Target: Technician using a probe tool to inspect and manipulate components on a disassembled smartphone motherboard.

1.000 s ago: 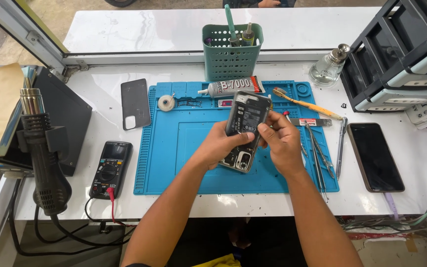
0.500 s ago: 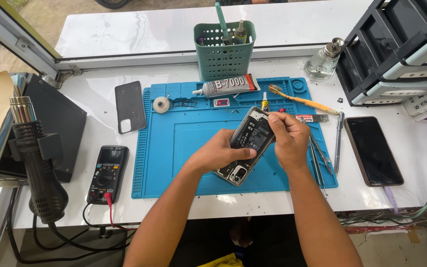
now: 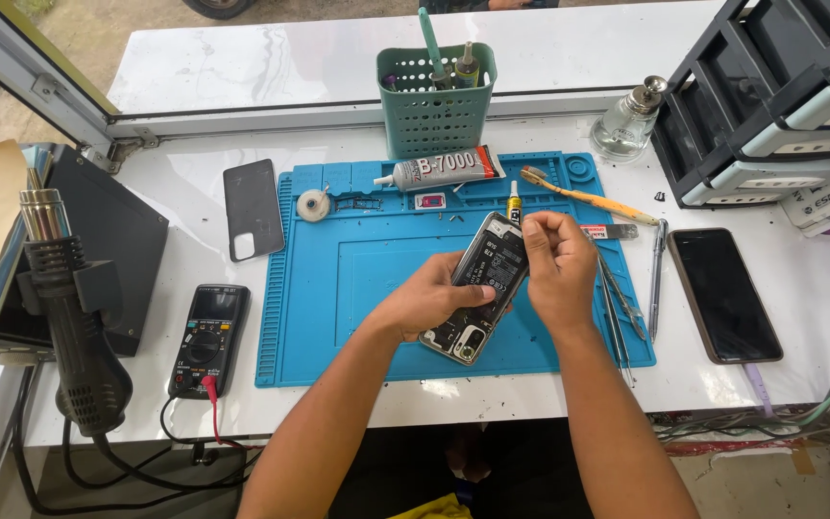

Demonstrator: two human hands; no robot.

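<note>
An opened phone (image 3: pixel 480 285) with its back off and inner parts showing is held tilted over the blue work mat (image 3: pixel 357 279). My left hand (image 3: pixel 427 300) grips it from the left side. My right hand (image 3: pixel 554 264) pinches at the phone's upper right edge with thumb and fingers closed. A small yellow-tipped tube (image 3: pixel 514 204) stands just behind the phone's top. The detached dark back cover (image 3: pixel 253 209) lies left of the mat.
A glue tube (image 3: pixel 444 169), tape roll (image 3: pixel 313 205), toothbrush (image 3: pixel 588 199) and tweezers (image 3: pixel 619 303) lie on the mat. A second phone (image 3: pixel 724 293) rests at right, a multimeter (image 3: pixel 208 338) and hot-air gun (image 3: pixel 74 327) at left. A green basket (image 3: pixel 431 108) and drawer unit (image 3: pixel 780 96) stand behind.
The phone tilted from upright to lying more flat and lower over the mat. My right hand shifted from its side to its upper right edge.
</note>
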